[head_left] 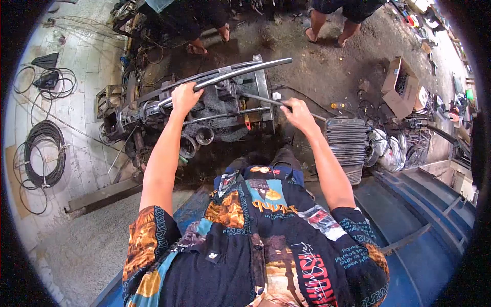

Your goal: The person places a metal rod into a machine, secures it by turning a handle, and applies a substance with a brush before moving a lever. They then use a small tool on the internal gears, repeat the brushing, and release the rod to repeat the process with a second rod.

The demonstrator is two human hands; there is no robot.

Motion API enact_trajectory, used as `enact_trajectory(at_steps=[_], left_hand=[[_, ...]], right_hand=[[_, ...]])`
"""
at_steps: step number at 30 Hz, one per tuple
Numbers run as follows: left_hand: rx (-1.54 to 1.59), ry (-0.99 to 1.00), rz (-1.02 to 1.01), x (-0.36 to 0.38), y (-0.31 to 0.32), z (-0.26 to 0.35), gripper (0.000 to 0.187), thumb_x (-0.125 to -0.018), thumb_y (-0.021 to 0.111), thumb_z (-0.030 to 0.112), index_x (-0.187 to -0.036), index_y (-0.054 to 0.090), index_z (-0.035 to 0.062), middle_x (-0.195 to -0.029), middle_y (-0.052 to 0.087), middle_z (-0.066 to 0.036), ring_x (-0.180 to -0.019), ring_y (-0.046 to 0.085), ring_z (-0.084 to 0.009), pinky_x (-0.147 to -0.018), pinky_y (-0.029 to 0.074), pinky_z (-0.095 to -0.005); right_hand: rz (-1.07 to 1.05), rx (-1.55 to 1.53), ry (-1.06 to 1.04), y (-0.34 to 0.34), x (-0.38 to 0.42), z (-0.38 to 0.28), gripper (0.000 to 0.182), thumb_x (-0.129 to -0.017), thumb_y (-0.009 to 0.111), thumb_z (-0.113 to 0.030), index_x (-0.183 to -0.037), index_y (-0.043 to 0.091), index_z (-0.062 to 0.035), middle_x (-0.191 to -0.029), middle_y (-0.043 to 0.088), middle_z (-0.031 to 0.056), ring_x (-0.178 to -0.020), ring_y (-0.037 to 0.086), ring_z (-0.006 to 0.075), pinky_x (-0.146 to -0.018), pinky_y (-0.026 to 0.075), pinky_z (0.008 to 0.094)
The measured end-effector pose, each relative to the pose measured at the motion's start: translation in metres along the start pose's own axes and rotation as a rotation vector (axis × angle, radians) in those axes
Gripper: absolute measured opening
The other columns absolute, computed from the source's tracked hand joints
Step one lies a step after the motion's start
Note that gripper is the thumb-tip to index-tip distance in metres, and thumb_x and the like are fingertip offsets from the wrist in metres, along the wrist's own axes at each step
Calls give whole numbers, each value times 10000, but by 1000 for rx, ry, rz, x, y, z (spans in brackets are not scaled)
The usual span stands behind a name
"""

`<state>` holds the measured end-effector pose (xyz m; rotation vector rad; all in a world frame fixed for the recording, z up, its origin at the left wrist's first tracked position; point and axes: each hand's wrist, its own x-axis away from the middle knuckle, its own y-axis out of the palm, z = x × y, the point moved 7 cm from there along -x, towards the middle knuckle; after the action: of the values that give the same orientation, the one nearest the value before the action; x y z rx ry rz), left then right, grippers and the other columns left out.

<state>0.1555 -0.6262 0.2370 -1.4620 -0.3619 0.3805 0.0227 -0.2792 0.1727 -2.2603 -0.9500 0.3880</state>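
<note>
My left hand [185, 97] is wrapped round a long shiny steel bar [250, 69], which slants up to the right across a greasy metal machine [215, 106]. The bar's far end sticks out past the machine's right side. My right hand [298, 114] is closed round a thinner metal rod [260, 99] that runs from the middle of the machine out to the right. Dark metal shavings seem to cover parts of the machine bed. Below my left hand, a round metal ring [205, 135] shows at the machine's near side.
A ribbed grey metal housing [346, 138] stands right of the machine. Farther right are a cardboard box [400, 88] and plastic bags [387, 150]. Coiled black cable [45, 153] lies on the left floor. Two people's legs [330, 23] show at the far side.
</note>
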Motion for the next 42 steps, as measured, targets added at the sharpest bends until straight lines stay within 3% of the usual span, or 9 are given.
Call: enact_trajectory(at_steps=[8,15,25,34,42], left_hand=[[-36,-81,-19,-11,8,28,251,-721,746,339,-774,693,100,-743,667,-157,-757,649,-364,-672,496,-463],[-1,-72,-33,-23,8,62,215,-720,747,299,-773,691,99,-713,653,-159,-730,642,-370,-651,490,-467],[-2,-127,-39,-23,9,63,238,-750,733,323,-755,681,91,-682,635,-176,-713,632,-386,-642,483,-470],[-20,-169,-86,-23,14,58,323,-798,684,423,-759,696,103,-694,644,-180,-725,640,-394,-663,496,-470],[-30,-144,-45,-20,15,53,314,-791,690,424,-753,696,112,-704,652,-168,-734,644,-389,-660,498,-471]], right_hand=[[-182,-2,115,11,-35,53,232,-869,622,-194,-1014,701,-31,-975,666,201,-922,628,400,-822,504,472],[-43,25,-79,13,-58,77,180,-865,607,-192,-922,683,-40,-887,626,137,-874,629,351,-751,512,466],[-203,28,-54,39,-80,87,209,-884,589,-215,-964,699,-56,-937,638,141,-934,629,350,-796,512,471],[-230,35,-57,43,-84,88,205,-884,582,-213,-964,695,-61,-952,635,149,-941,619,350,-811,508,459],[-232,33,-31,50,-81,85,213,-887,585,-219,-980,694,-62,-971,634,143,-964,616,348,-832,502,457]])
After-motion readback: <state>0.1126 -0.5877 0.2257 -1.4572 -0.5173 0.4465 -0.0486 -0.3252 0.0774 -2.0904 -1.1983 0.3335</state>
